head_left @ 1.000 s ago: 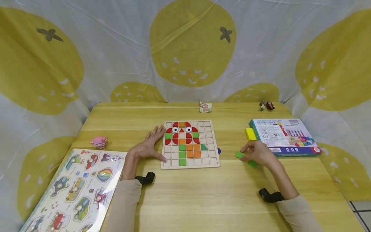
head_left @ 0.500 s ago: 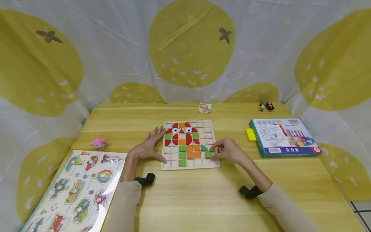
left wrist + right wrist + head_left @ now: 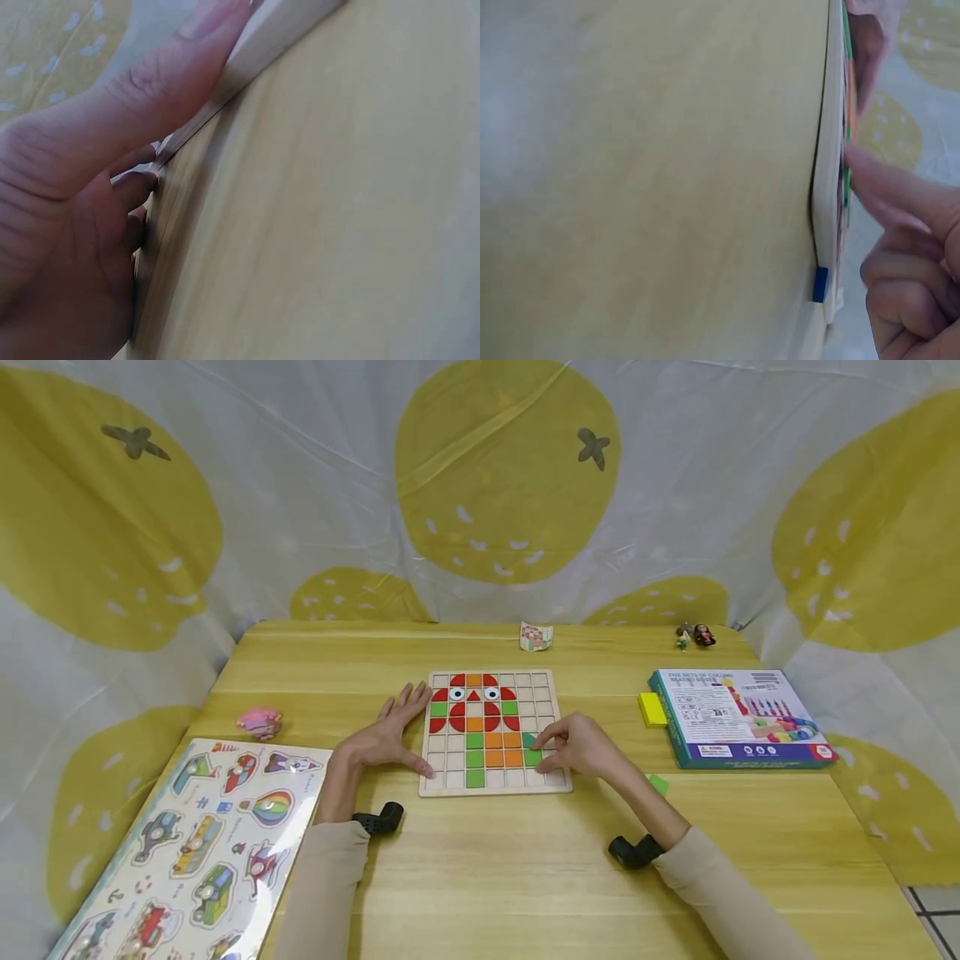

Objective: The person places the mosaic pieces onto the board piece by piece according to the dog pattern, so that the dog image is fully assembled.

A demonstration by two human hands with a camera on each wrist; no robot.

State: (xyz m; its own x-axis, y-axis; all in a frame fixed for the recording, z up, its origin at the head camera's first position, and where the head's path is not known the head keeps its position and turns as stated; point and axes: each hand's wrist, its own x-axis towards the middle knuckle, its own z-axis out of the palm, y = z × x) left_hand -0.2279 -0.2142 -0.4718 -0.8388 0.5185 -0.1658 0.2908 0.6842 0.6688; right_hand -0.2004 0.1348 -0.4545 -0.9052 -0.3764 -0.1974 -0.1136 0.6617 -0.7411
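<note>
A wooden grid board point(image 3: 495, 783) lies mid-table, with red, orange and green pieces and two eye pieces forming a figure. My left hand point(image 3: 386, 739) spreads its fingers along the board's left edge, the thumb resting on its near left corner; the left wrist view shows the thumb against the board's side. Over the board's right part, my right hand point(image 3: 581, 747) pinches a green square tile point(image 3: 532, 757) between thumb and index finger, at a cell just below the dark green curved piece point(image 3: 528, 741). Its other fingers are curled, as the right wrist view shows.
Another green tile point(image 3: 658, 783) lies right of my right forearm. Beside the board's edge is a blue piece point(image 3: 820, 285). A yellow block point(image 3: 652, 710) touches a boxed toy point(image 3: 742, 718). A vehicle puzzle point(image 3: 202, 835), pink toy point(image 3: 259, 723), pattern card point(image 3: 536, 636) and small figurines point(image 3: 693, 636) surround it.
My right hand has carried a green tile leftward from the table by the box onto the board, lowering it into a cell right of the orange squares. My left hand has stayed put.
</note>
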